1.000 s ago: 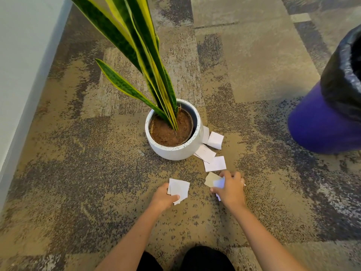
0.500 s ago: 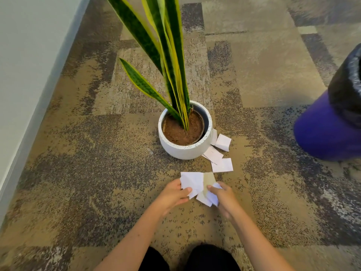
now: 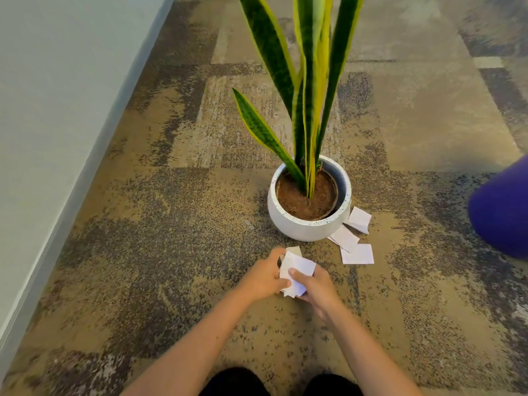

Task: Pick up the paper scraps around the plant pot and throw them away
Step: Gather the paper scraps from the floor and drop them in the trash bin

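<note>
A white speckled plant pot [image 3: 303,227] with a tall green-and-yellow snake plant stands on the carpet. Just in front of it my left hand [image 3: 264,278] and my right hand [image 3: 317,290] meet, both gripping one bunch of white paper scraps [image 3: 297,267] held above the floor. Three more white scraps lie on the carpet at the pot's right side: one scrap [image 3: 359,219] by the pot wall, a second scrap [image 3: 344,238] partly under the pot's edge, and the nearest scrap [image 3: 357,253].
A purple bin [image 3: 503,212] stands at the right edge, mostly cut off. A pale wall with a baseboard [image 3: 57,224] runs along the left. Patterned brown carpet covers the floor; my dark knees show at the bottom.
My hands came together in front of the pot and merged their separate scraps into one bunch. The view shifted left, so the bin slid to the right edge.
</note>
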A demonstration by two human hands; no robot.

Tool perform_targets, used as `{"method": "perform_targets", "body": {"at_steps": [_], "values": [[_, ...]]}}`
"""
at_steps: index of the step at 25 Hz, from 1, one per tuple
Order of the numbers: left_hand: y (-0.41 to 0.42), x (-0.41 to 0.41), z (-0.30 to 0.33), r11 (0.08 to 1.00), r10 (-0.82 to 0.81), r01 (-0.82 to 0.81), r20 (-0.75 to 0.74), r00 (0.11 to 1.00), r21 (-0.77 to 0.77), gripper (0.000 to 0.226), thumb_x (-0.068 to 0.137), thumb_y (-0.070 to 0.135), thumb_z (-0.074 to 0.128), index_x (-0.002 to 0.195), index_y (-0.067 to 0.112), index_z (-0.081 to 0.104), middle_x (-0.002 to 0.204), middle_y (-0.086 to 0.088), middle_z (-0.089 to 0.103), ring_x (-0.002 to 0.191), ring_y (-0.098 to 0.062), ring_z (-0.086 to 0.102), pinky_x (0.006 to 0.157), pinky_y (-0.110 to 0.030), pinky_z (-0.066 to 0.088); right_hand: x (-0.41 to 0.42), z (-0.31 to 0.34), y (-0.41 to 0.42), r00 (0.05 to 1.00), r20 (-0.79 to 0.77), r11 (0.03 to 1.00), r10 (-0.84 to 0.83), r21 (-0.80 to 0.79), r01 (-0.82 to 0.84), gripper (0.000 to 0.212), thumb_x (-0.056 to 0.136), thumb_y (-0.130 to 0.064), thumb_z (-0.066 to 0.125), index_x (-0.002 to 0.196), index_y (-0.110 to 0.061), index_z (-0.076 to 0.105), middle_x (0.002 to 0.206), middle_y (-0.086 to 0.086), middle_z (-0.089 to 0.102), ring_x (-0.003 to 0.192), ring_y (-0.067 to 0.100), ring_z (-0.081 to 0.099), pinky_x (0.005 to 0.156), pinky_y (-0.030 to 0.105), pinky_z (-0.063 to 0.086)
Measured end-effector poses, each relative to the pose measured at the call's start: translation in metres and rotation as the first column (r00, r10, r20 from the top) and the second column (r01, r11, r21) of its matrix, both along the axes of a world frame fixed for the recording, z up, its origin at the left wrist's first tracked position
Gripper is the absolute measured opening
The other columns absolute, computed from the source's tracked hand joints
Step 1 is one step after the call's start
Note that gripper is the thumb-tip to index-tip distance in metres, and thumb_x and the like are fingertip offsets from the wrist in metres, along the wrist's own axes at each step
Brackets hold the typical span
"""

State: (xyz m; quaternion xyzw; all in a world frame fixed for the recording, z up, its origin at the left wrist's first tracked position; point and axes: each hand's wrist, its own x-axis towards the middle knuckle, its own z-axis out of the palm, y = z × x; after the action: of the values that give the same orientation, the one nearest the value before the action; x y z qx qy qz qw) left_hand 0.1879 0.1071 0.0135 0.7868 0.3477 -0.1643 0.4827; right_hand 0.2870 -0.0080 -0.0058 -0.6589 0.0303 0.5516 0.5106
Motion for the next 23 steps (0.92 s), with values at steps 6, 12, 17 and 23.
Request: {"method": "perform_targets", "body": {"at_steps": [6, 12, 17, 23], "values": [[0.078, -0.012, -0.012, 0.962, -0.033, 0.057, -0.094, 0.995, 0.268, 0.053, 0.088, 0.031, 0.064, 0.134, 0.017, 0.043, 0.107, -0.005, 0.063, 0.096, -0.019, 0.062, 0.087, -0.039, 0.052, 0.004, -0.023, 0.012, 0.999, 0.034, 0.992, -0.022, -0.126, 0.026, 0.047, 0.081, -0.017, 0.072, 0.124, -0.009, 0.055, 0.118, 0.008, 0.064, 0.106, 0.030, 0.061, 0.089, 0.053, 0.054], [0.138, 0.006, -0.040, 0.765, -0.275, 0.391, -0.289, 0.917, 0.512, 0.064, 0.090, 0.014, 0.058, 0.144, 0.024, 0.027, 0.139, -0.016, 0.039, 0.088, -0.021, 0.062, 0.068, -0.033, 0.059, 0.008, -0.032, -0.010, 0.998, 0.065, 0.994, 0.020, -0.107, -0.013, 0.032, 0.085, -0.012, 0.068, 0.115, -0.013, 0.058, 0.104, 0.005, 0.069, 0.095, 0.026, 0.065, 0.082, 0.044, 0.056], [0.139, 0.020, -0.047, 0.740, -0.238, 0.377, -0.308, 0.921, 0.557, 0.041, 0.090, 0.015, 0.059, 0.128, 0.017, 0.043, 0.132, -0.020, 0.040, 0.085, -0.027, 0.062, 0.073, -0.041, 0.059, 0.008, -0.038, -0.028, 0.999, 0.004, 0.994, -0.032, -0.105, 0.033, 0.032, 0.084, -0.011, 0.068, 0.115, -0.013, 0.059, 0.106, 0.008, 0.070, 0.098, 0.028, 0.064, 0.087, 0.047, 0.054], [0.123, 0.009, -0.052, 0.814, -0.109, 0.199, -0.193, 0.975, 0.546, 0.018, 0.088, -0.001, 0.057, 0.106, 0.004, 0.060, 0.109, -0.012, 0.058, 0.098, -0.027, 0.061, 0.085, -0.040, 0.057, 0.004, -0.033, -0.031, 0.999, -0.018, 0.993, -0.040, -0.111, 0.037, 0.034, 0.084, -0.011, 0.069, 0.116, -0.011, 0.059, 0.107, 0.010, 0.070, 0.098, 0.029, 0.064, 0.076, 0.040, 0.054]]}}
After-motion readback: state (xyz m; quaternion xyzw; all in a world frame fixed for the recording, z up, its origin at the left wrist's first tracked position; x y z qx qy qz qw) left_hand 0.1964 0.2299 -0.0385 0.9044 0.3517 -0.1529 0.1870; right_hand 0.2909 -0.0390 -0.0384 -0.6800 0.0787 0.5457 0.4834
